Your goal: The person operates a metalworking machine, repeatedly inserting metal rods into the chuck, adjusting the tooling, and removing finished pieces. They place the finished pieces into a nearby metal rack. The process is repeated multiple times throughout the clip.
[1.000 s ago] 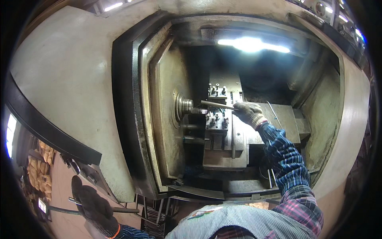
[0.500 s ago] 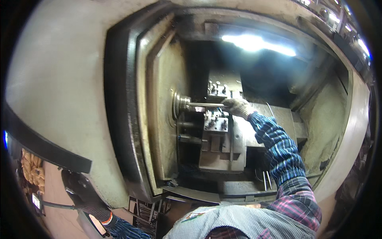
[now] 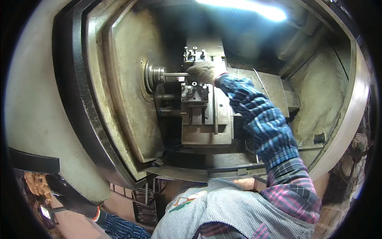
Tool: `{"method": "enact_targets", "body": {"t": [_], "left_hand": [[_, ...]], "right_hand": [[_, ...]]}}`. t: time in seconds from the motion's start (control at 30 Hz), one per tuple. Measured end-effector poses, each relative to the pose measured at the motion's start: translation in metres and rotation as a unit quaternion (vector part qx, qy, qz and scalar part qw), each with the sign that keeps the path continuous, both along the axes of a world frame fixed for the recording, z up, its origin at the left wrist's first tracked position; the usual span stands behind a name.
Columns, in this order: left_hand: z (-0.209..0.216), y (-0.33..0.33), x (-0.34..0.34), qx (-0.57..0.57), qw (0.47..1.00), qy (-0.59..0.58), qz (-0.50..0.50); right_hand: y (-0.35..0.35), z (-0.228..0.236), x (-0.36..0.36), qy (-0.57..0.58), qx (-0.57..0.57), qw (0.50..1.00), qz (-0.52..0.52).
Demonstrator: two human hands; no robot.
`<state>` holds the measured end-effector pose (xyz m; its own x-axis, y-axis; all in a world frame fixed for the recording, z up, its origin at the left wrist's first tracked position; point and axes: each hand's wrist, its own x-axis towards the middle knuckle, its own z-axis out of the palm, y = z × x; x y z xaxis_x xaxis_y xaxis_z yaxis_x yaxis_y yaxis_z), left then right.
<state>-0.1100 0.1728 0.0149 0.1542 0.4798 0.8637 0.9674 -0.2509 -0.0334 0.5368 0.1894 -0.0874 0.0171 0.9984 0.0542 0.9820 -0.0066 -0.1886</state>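
Observation:
My right hand (image 3: 202, 71), in a pale work glove, is closed around a thin metal rod (image 3: 176, 74). The rod lies level, and its left end meets the round metal collet (image 3: 158, 75) on the machine's left wall. What lies inside the collet is hidden. Just below the hand is a tool block (image 3: 195, 95) with several bolts, and a second bolted block (image 3: 195, 55) sits beyond it. My left hand (image 3: 82, 209), in a dark glove with an orange-and-white cuff, is low at the left beside a dark arm-like part of the machine. Its fingers cannot be made out.
A sliding machine bed (image 3: 207, 137) carries the tool blocks. One long thin rod (image 3: 261, 84) leans at the right of the bed. The thick door frame (image 3: 73, 79) borders the opening at left. Below it stands a rack (image 3: 146, 205); a fan (image 3: 354, 153) is at far right.
The view has shifted, so the machine appears lower-left to upper-left differently framed. My right hand is nearer the collet, with less rod showing between them. My left hand stays at lower left.

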Motion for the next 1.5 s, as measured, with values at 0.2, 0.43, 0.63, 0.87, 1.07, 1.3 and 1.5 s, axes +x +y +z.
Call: {"method": "enact_targets", "body": {"t": [0.2,0.43,0.63,0.87,1.07,1.3,1.5], "left_hand": [[-0.002,-0.013,0.040,-0.050,0.789,-0.540,-0.288],[0.006,-0.016,0.062,-0.043,0.736,-0.603,-0.306],[-0.001,-0.014,0.062,-0.006,0.925,-0.355,-0.137],[0.006,-0.018,0.058,0.004,0.996,-0.087,0.025],[-0.001,-0.006,0.036,-0.041,0.953,-0.246,-0.172],[0.002,-0.036,0.093,0.013,0.968,-0.234,-0.092],[-0.008,-0.039,0.081,0.064,0.991,-0.090,-0.070]], "right_hand": [[-0.011,0.029,0.019,0.002,-0.134,0.978,-0.161],[0.010,0.040,0.008,0.259,-0.161,0.917,-0.255],[0.044,0.010,-0.010,0.298,-0.088,0.951,-0.013],[0.038,0.034,-0.048,0.423,-0.127,0.896,-0.052],[0.028,0.039,-0.054,0.466,-0.125,0.875,-0.050],[0.030,0.006,-0.034,0.339,0.000,0.941,0.007],[-0.007,0.027,-0.039,0.276,-0.040,0.955,-0.100]]}}
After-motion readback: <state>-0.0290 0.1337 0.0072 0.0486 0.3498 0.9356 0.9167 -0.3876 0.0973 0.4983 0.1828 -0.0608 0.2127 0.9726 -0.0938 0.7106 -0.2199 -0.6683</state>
